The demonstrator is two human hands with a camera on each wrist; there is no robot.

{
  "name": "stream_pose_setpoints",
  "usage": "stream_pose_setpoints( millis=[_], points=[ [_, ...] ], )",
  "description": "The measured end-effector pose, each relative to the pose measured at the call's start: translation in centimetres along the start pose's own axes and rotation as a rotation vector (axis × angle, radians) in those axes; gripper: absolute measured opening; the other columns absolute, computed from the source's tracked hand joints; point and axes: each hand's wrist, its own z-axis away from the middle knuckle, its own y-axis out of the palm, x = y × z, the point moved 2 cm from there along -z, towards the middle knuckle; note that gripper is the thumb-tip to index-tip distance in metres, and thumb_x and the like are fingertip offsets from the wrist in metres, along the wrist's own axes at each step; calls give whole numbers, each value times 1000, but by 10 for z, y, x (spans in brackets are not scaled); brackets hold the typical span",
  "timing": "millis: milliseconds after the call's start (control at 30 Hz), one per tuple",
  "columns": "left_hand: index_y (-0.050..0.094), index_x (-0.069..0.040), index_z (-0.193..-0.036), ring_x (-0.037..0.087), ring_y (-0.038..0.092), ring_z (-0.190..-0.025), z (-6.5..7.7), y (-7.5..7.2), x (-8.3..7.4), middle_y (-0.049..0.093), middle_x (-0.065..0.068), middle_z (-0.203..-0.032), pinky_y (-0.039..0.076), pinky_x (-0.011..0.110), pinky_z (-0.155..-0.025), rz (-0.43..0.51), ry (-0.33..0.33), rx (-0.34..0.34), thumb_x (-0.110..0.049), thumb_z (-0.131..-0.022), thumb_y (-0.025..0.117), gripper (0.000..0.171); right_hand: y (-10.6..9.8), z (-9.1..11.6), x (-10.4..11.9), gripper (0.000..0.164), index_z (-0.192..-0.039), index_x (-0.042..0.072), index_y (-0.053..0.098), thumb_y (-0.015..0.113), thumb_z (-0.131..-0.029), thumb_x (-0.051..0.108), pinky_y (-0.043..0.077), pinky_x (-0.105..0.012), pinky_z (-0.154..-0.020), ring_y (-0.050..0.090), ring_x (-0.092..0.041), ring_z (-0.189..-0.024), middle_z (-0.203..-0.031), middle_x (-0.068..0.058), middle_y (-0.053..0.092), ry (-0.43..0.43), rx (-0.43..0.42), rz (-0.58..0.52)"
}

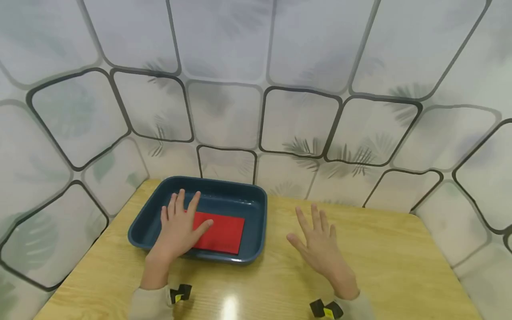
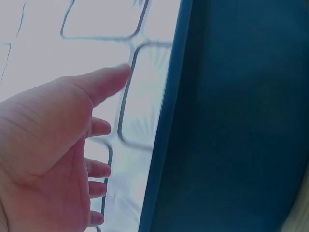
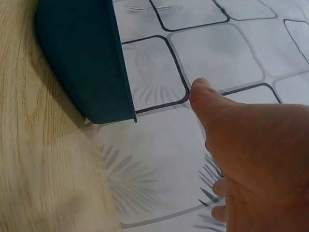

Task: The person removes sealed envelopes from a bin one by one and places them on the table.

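Observation:
A dark blue rectangular tray (image 1: 252,240) stands on the left half of the wooden table. Inside it lies a flat red rectangle (image 1: 222,233), perhaps card or an envelope; its left part is hidden by my left hand (image 1: 178,233). That hand hovers over the tray with fingers spread, holding nothing. In the left wrist view its thumb (image 2: 111,82) points toward the tray's outer wall (image 2: 231,121). My right hand (image 1: 322,249) is held above the table to the right of the tray, fingers spread, nothing in it. The right wrist view shows the tray's side (image 3: 82,63) beyond the right thumb (image 3: 205,101).
The light wooden table (image 1: 384,262) extends right of the tray and toward the front. A patterned wall covering (image 1: 228,111) with dark outlines and leaf prints rises behind the table and along both sides. Black bands with yellow marks sit at both wrists.

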Motion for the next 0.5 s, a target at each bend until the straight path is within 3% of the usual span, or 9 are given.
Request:
stream_pose_setpoints(
  millis=[267, 500],
  points=[
    [12, -3, -145, 56, 1, -127, 11, -15, 50, 5, 39, -143, 6, 77, -93, 37, -134, -65, -36, -87, 57, 81, 2, 1, 3, 71, -148, 20, 11, 37, -92, 55, 10, -79, -93, -6, -45, -133, -152, -25, -6, 3, 25, -29],
    [5, 2, -144, 60, -2, -124, 22, -23, 77, -1, 44, -139, 5, 78, -91, 89, -254, -35, -39, -93, 47, 78, 2, 0, 4, 72, -148, 19, 12, 36, -92, 56, 11, -79, -93, -4, -45, -133, -152, -26, -4, -3, 32, -27]
  ],
)
